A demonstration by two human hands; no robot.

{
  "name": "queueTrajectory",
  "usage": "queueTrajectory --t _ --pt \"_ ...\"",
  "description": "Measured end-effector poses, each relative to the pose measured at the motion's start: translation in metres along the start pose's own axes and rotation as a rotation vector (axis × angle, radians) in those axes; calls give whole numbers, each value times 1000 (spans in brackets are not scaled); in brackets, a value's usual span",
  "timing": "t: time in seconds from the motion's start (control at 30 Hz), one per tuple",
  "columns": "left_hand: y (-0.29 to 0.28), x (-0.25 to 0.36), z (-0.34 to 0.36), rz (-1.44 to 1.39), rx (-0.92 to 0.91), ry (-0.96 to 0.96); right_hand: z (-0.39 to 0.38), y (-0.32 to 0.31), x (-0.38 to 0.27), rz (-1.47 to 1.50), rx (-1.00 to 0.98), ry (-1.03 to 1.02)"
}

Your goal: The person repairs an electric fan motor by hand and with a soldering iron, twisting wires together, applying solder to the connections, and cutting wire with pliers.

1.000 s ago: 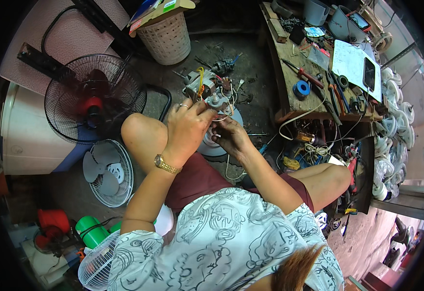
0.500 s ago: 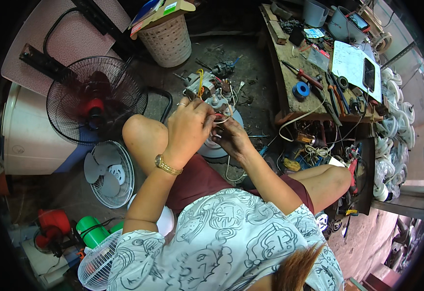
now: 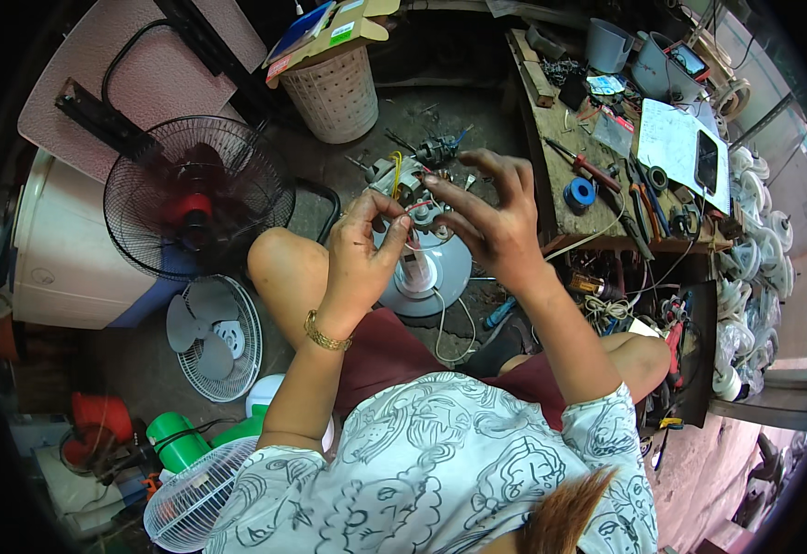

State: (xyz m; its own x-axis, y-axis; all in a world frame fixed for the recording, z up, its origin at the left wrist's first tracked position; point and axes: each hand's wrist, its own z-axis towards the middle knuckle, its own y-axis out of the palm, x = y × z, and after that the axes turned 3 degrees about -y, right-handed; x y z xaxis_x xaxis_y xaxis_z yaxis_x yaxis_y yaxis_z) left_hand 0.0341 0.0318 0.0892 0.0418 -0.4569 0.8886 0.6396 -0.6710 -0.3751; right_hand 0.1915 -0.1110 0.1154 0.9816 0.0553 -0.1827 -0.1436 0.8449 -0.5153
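Observation:
My left hand [image 3: 364,242] pinches a thin wire between thumb and fingertips, beside an opened electric fan motor [image 3: 412,175]. To its right, my right hand [image 3: 505,222] is open, thumb and fingers spread apart over the loose wires. A yellow wire [image 3: 396,166] loops up from the motor's left side. Under the motor a stand rises from a round pale fan base [image 3: 459,272] between my legs. My fingers hide part of the motor and the wire ends.
A wooden bench [image 3: 565,138] at the right carries pliers [image 3: 637,198], a soldering iron [image 3: 597,171] and a blue solder spool [image 3: 580,194]. At the left are a black fan cage [image 3: 200,198] and a white fan [image 3: 214,339]. Behind the motor stands a wicker basket [image 3: 334,97].
My right hand has let go of the wires, moved right and upward, and spread its fingers. My left hand stays pinched by the motor. The whole view has shifted slightly.

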Motion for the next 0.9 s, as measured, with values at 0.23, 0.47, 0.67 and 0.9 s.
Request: queueTrajectory --t 0.23,0.47,0.67,0.9 --pt "4 11 9 -167 -50 19 22 -7 17 34 -92 -152" --pt "12 6 26 70 24 234 27 -19 13 149 -313 115" --pt "15 10 29 -113 -21 137 19 -21 23 342 -361 340" --pt "15 17 30 -208 -32 14 26 -20 25 111 -97 -28"
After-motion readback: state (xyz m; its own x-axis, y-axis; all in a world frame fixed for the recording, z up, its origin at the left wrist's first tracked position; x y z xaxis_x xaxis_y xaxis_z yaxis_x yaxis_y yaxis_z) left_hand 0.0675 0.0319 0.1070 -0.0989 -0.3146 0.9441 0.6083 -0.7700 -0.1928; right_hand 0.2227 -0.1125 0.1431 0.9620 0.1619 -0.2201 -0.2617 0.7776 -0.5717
